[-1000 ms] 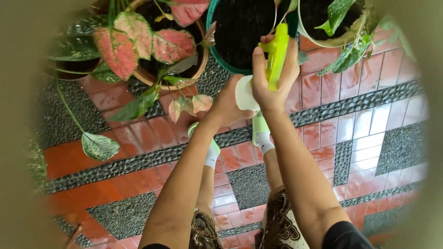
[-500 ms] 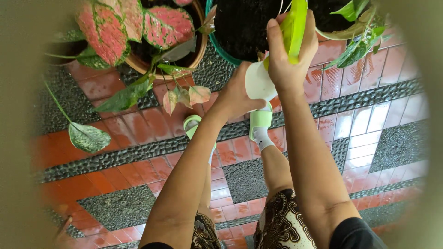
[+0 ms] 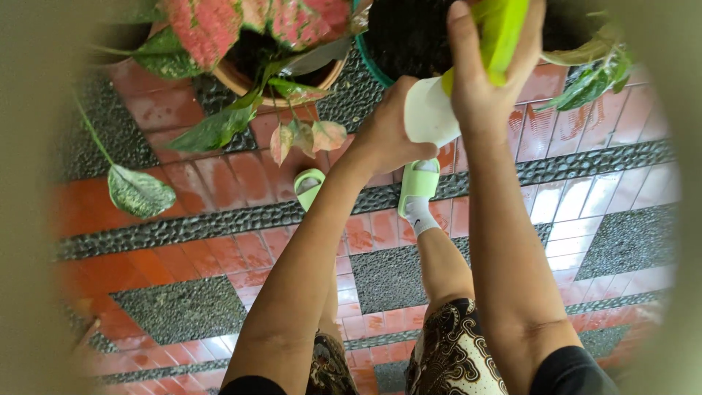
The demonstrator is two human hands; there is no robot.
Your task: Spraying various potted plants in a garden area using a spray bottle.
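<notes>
Looking down through the head camera, I see my right hand [image 3: 486, 80] clenched around the lime-green spray head [image 3: 501, 33], fingers wrapped over its top. My left hand [image 3: 387, 135] cups the white bottle [image 3: 430, 113] from beneath, fingers curled on it. The sprayer is raised above the tiled floor [image 3: 219, 197], just before a dark-soiled pot [image 3: 369, 58], beside a pink-leaved plant [image 3: 212, 25].

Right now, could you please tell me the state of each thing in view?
Spray bottle: held up in both hands, tilted.
Right hand: gripping the green spray head.
Left hand: holding the bottle's white body.
Brown pot: upright, holding a pink-leaved plant.
Green pot: upright, filled with dark soil.
Slippers: worn on the feet.
Floor tiles: glossy.
</notes>
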